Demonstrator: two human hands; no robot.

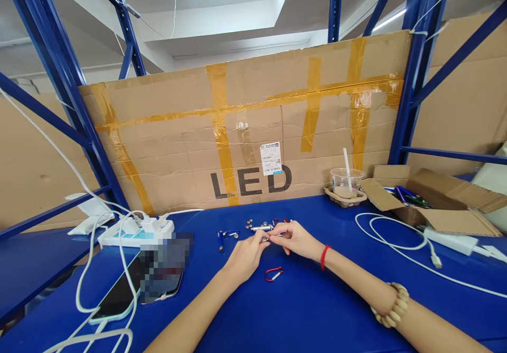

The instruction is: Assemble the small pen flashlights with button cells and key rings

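The bare left hand (pixel 246 257) and the bare right hand (pixel 297 239), with a red cord bracelet (pixel 324 258) at its wrist, were close together above a glossy blue surface (pixel 309 310). The fingertips of both were pinched on a small silvery metal piece (pixel 265 240) between them, its shape partly hidden. Just beyond the fingers lay a slim silver metal cylinder (pixel 261 228), with small round silvery discs (pixel 249 224) near it. Nearer the person lay a red carabiner with a silver gate (pixel 274 274), apart from both hands. A short blue metal tube (pixel 221 241) lay left of the discs. Farther left was a white power strip (pixel 137 235); well to the right, a clear plastic cup (pixel 347 181) and an open brown cardboard box (pixel 447 189).
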